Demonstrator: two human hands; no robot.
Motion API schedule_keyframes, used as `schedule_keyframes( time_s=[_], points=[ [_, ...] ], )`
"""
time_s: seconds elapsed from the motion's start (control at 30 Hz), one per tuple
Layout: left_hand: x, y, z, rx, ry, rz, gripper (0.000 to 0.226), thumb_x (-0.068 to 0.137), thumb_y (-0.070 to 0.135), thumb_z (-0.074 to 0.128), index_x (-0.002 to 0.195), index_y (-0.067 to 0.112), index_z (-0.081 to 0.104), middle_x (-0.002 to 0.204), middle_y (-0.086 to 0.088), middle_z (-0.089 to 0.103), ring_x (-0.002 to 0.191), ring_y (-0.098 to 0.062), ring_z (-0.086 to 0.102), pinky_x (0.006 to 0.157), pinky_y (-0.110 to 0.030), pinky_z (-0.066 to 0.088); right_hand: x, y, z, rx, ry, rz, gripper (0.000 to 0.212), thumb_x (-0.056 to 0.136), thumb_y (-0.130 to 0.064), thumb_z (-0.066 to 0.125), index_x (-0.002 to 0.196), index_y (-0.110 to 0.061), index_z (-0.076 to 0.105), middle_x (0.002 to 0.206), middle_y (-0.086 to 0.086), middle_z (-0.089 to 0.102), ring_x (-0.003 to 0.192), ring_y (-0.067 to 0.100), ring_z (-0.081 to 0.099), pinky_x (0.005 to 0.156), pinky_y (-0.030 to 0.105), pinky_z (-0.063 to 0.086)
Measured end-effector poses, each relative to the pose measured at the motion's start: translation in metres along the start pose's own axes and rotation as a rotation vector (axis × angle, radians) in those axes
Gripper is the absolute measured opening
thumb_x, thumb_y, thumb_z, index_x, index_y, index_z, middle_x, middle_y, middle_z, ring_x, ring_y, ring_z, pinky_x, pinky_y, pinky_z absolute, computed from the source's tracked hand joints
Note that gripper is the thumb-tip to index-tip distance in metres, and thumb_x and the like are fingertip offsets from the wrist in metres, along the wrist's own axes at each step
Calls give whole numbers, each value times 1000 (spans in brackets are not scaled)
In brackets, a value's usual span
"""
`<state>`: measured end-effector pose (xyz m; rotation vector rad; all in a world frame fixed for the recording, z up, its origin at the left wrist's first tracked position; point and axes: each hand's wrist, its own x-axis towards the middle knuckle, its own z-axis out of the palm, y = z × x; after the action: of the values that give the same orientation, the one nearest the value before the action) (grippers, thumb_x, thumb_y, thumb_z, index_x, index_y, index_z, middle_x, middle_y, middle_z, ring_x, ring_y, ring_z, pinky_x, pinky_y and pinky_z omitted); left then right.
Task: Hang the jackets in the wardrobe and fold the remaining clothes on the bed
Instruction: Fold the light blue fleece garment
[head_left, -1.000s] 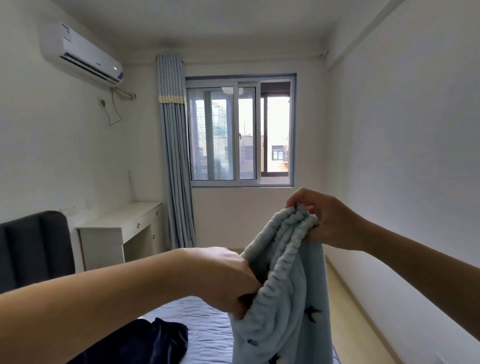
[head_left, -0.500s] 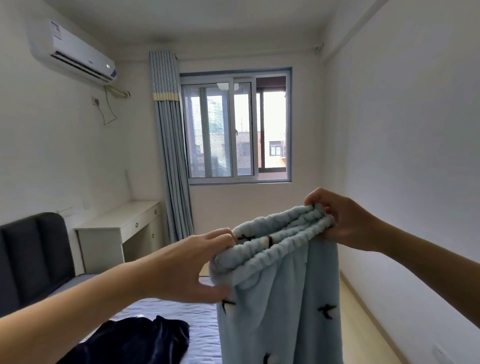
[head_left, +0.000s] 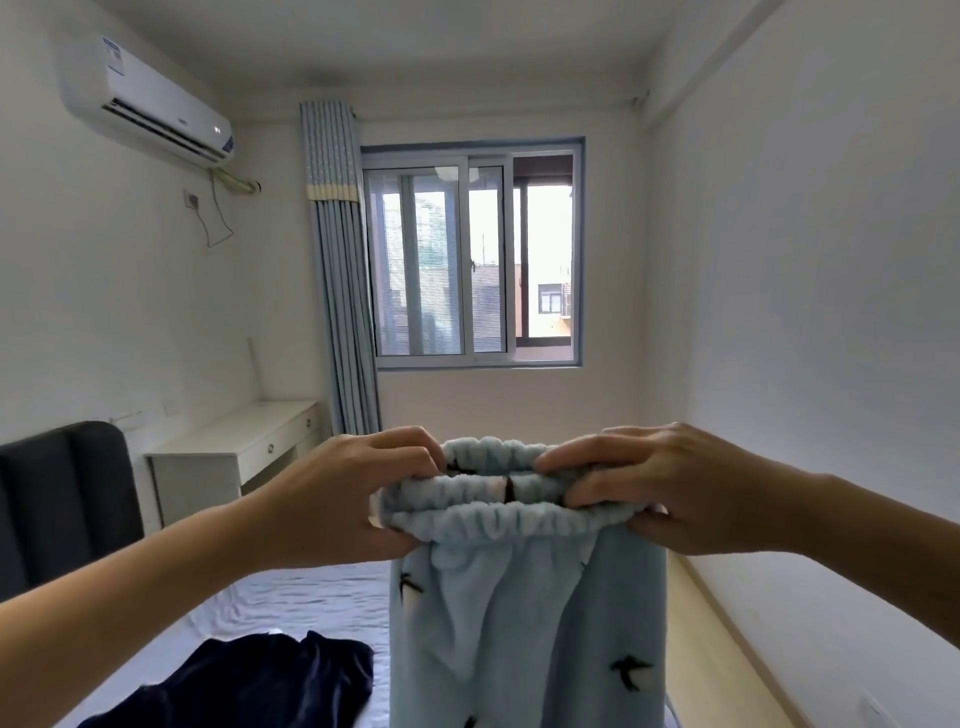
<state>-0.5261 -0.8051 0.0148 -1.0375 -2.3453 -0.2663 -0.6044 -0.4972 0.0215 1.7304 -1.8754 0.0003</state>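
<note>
**Grip on the waistband (head_left: 498, 519): pale blue trousers (head_left: 519, 634) held up over the bed (head_left: 291, 603)**

Both hands work in the near middle of the view. The left hand (head_left: 343, 499) pinches the left end of the elastic waistband, fingers curled over the top and thumb underneath. The right hand (head_left: 670, 493) clamps the right end in the same way. The hands sit near each other, so the elastic between them is slack and gathered, not stretched flat. The fleece legs hang straight down from the waistband above the near right part of the bed. Their hems run out of the bottom of the view, so whether they touch the mattress cannot be told.

A dark navy garment (head_left: 244, 680) lies crumpled on the bed at near left, well apart from both hands. No wardrobe or hanger is in view.

This looks like the folding part of the task, at its start: the trousers are raised and being squared up, with no fold made yet. The next move probably calls for drawing the hands apart to pull the waistband flat. The two legs would then need lining up, one over the other, before the piece is lowered onto bare sheet. The fleece is soft and limp, so the legs could twist or bunch if it is dropped rather than laid down.
</note>
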Motion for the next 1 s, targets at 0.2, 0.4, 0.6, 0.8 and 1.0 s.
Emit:
schedule_keyframes(
  time_s=[0.2, 0.4, 0.6, 0.8, 1.0],
  points=[
    [-3, 31, -14, 218, -1, 197, 22, 67, 29, 70, 77, 21, 53, 97, 11, 50, 61, -12, 52, 51, -25, 46, -3, 5, 5, -144, -180, -16, 11, 89, -30, 63, 99, -25, 61, 119, -1, 59, 89, 13, 67, 68, 28, 60],
    [-12, 42, -12, 269, -286, 303, 22, 69, 30, 64, 77, 27, 44, 77, 15, 55, 57, -7, 35, 51, -13, 33, 2, 17, 13, -95, -244, 21, 13, 89, -22, 62, 100, -26, 58, 117, -7, 55, 94, 17, 65, 67, 38, 59],
    [-33, 5, -12, 551, -485, -90, 36, 88, 50, 47, 116, 30, 38, 92, 4, 64, 77, -18, 62, 64, -27, 45, -3, 19, 3, -115, -251, 59, 14, 75, -34, 73, 84, -30, 63, 106, -14, 57, 84, 2, 61, 63, 11, 53],
    [-36, 12, -15, 336, -466, 82, 12, 94, 46, 45, 92, 35, 50, 91, 21, 58, 68, 5, 59, 67, -1, 37, -22, 39, 0, -109, -333, 192, 13, 86, -46, 61, 91, -33, 59, 101, -15, 54, 69, -6, 49, 61, 0, 37],
    [-23, -21, -57, 247, -160, -62, 32, 90, 45, 52, 83, 16, 64, 85, 10, 62, 70, -2, 56, 63, -10, 46, -23, 49, -13, 21, -184, 317, 38, 85, -51, 49, 107, -25, 67, 99, -14, 58, 67, -10, 51, 62, 0, 42]
  ],
)
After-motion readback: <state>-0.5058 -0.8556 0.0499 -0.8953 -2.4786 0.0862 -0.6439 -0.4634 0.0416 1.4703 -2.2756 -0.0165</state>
